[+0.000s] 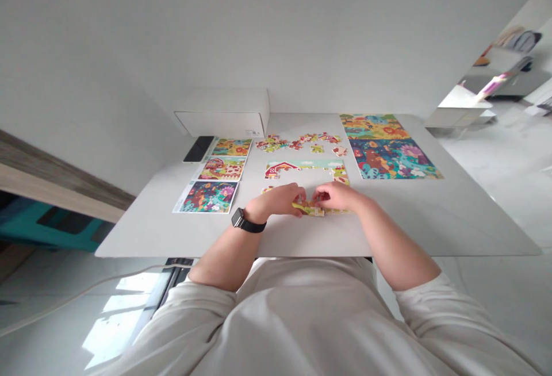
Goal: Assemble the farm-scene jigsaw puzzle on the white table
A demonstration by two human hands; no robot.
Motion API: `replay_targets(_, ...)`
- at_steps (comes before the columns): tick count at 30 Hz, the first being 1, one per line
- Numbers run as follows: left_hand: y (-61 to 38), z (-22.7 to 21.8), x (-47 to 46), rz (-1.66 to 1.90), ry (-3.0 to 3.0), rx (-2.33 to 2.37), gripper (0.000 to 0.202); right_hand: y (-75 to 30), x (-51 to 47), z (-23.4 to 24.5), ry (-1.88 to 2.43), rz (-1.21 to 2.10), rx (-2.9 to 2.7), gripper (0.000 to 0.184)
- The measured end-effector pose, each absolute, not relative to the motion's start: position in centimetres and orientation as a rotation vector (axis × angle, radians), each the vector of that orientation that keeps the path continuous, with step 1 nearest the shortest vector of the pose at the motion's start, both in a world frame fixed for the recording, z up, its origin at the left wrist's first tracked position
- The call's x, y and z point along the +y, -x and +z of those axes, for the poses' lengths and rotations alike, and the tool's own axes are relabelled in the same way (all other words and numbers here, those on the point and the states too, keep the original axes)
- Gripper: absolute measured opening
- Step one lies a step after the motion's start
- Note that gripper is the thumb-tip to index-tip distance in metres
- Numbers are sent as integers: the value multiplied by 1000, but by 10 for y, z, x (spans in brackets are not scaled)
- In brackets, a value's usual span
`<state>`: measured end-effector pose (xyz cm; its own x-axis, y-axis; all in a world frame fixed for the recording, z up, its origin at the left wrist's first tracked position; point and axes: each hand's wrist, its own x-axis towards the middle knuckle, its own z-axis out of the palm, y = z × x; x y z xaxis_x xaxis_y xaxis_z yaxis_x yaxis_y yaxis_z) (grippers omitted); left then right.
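Note:
A jigsaw puzzle with a red barn at its upper left lies partly joined on the white table, its top and right edges laid out around a bare middle. At its near side, my left hand has its fingers closed on the left end of a yellow-green strip of puzzle pieces. My right hand is close beside it, thumb and fingers pinched at the strip's upper edge. The fingertips partly cover what they grip. Another puzzle piece lies left of my left hand, partly hidden.
Loose puzzle pieces lie behind the puzzle, with a single piece to their right. Picture cards and a dark phone lie left. Two finished-looking pictures lie right. A white box stands against the wall.

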<state>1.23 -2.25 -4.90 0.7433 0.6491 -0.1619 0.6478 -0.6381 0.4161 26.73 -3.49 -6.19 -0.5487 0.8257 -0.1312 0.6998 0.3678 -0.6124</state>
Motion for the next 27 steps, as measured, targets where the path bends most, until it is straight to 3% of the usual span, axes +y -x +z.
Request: replay_targets(27, -13, -49, -23, 9, -2492, 994, 41, -274, -30, -65, 1411, 858, -2371, 21)
